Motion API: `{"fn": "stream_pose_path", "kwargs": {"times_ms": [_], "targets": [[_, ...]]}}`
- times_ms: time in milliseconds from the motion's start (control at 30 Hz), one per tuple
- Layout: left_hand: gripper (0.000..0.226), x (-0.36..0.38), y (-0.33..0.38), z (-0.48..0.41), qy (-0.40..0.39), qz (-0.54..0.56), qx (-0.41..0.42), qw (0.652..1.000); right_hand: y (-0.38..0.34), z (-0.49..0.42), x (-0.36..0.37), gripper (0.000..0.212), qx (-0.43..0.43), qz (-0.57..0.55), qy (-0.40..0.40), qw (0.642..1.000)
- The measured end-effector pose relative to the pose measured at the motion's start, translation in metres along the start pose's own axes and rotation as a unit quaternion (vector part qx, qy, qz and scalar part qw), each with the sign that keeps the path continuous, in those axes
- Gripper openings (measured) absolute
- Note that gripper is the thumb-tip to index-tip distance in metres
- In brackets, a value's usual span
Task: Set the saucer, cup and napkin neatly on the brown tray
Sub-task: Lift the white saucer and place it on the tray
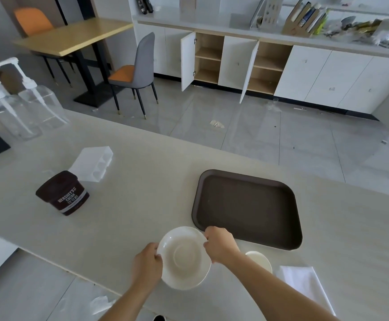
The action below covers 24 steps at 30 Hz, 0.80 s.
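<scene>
Both hands, left hand (147,262) and right hand (220,245), are pinching the white saucer (184,258) by its rim, grip clamped, so it's probably heading onto the empty brown tray (246,207) next, with cup (259,259) and napkin (304,286) waiting on the surface.

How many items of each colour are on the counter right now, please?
White: 4 - saucer, cup, napkin, plastic tray
Brown: 2 - brown tray, cocoa tub
Clear: 2 - pump bottles
Total: 8
</scene>
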<state>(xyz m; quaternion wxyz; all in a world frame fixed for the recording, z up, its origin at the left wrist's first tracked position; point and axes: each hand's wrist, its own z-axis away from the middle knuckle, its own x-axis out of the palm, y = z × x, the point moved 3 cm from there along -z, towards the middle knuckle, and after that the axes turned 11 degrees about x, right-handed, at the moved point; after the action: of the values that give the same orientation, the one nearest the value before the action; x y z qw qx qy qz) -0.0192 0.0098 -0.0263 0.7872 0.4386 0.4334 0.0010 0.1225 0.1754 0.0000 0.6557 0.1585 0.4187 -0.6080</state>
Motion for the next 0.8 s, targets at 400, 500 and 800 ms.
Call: {"fn": "stream_pose_path", "kwargs": {"times_ms": [400, 500, 800], "targets": [[0.029, 0.017, 0.054, -0.034, -0.017, 0.119, 0.014, 0.993, 0.021, -0.028, -0.058, 0.020, 0.029, -0.089, 0.073, 0.993], [0.030, 0.022, 0.058, -0.049, -0.014, 0.063, 0.062, 0.996, 0.030, -0.037, -0.069, 0.022, 0.041, -0.107, 0.078, 0.990], [0.046, 0.034, 0.031, -0.094, 0.018, -0.275, 0.168, 0.946, 0.048, -0.069, -0.090, 0.021, 0.098, -0.172, 0.089, 0.976]]}}
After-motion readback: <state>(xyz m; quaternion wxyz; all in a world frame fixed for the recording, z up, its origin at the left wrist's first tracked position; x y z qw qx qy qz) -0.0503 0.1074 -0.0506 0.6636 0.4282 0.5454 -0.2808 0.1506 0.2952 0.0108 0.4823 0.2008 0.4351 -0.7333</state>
